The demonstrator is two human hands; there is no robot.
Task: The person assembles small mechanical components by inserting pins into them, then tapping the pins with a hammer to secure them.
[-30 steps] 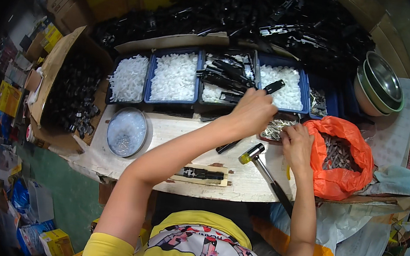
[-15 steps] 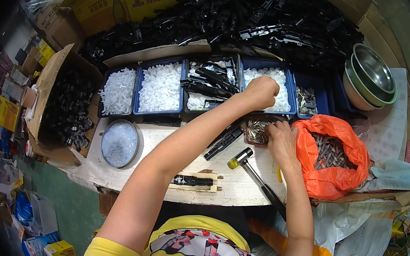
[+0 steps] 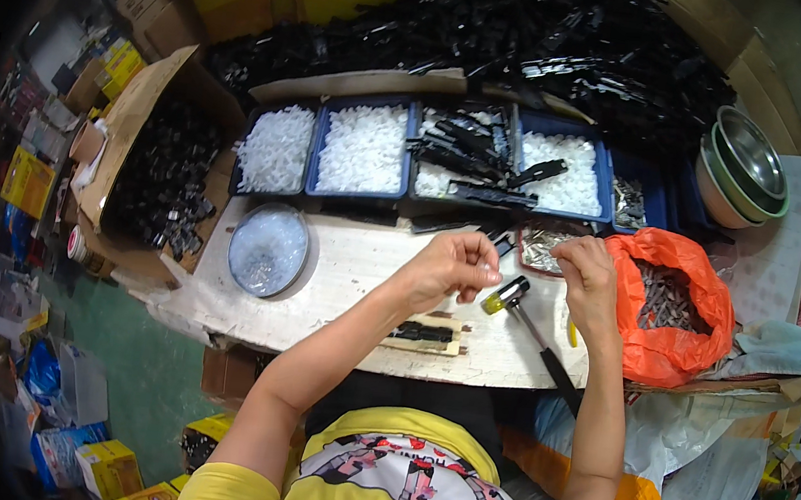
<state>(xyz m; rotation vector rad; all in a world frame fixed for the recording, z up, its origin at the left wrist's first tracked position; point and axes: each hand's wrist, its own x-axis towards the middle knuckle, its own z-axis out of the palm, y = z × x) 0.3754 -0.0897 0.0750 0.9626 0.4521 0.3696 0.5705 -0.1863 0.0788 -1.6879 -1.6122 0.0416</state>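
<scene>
My left hand [image 3: 449, 271] hovers over the white worktop, thumb and fingers pinched together; whatever they hold is too small to make out. Beneath its wrist lies a black plastic part [image 3: 419, 332] in a pale wooden fixture [image 3: 455, 338]. My right hand [image 3: 591, 278] is raised beside a small dish of metal pins [image 3: 539, 247], its fingertips pinched, and their contents cannot be made out. Between the hands a hammer [image 3: 550, 356] with a yellow-tipped head rests on the worktop, handle toward me. Another black part, partly hidden, lies behind my left fingertips.
Blue bins [image 3: 364, 149] of small white parts line the back, one topped with black parts. A black heap [image 3: 578, 44] rises behind. At left are a round dish [image 3: 268, 250] and a cardboard box [image 3: 152, 156]; at right, an orange bag [image 3: 667, 361] of metal pieces and stacked bowls [image 3: 749, 165].
My left hand has come back from the bin of white parts to above the worktop. My right hand has lifted out of the pin dish. The whole view has shifted a little.
</scene>
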